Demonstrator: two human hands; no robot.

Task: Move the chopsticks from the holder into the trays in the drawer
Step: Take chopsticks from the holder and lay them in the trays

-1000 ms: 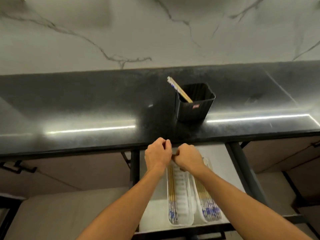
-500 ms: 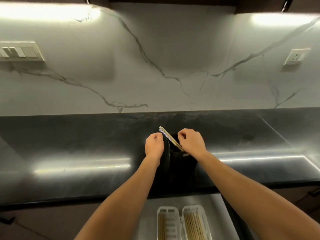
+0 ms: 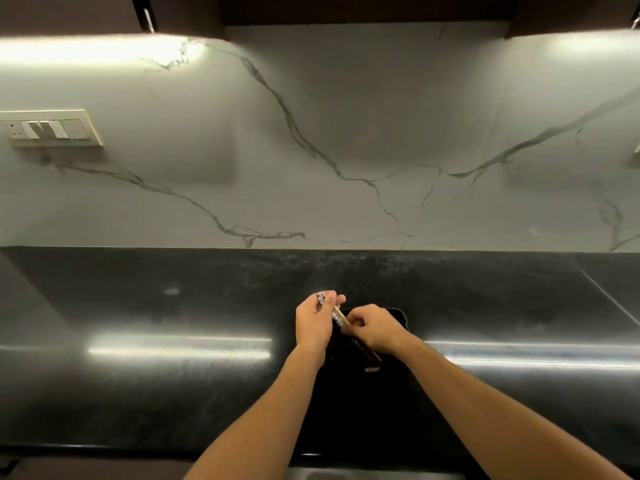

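Grips the chopsticks [image 3: 337, 316] with both hands at the black holder [image 3: 371, 381].

Curls the left hand [image 3: 313, 323] round the patterned top end, fingers and thumb closed on it; pinches the pale shaft lower down with the right hand [image 3: 375, 329], fingers bent, just above the holder's mouth. Slants the chopsticks up and to the left, lower ends down in the dark of the holder, top end well clear of its rim. Stands the holder on the black counter [image 3: 173, 375], near the front edge and a little right of the middle, well apart from either end. Behind, along the counter's back edge: a grey veined marble wall [image 3: 346, 116] with a white switch plate [image 3: 52, 128] toward the left, lit from above, the light mirrored as bright streaks on the counter either side of the forearms.
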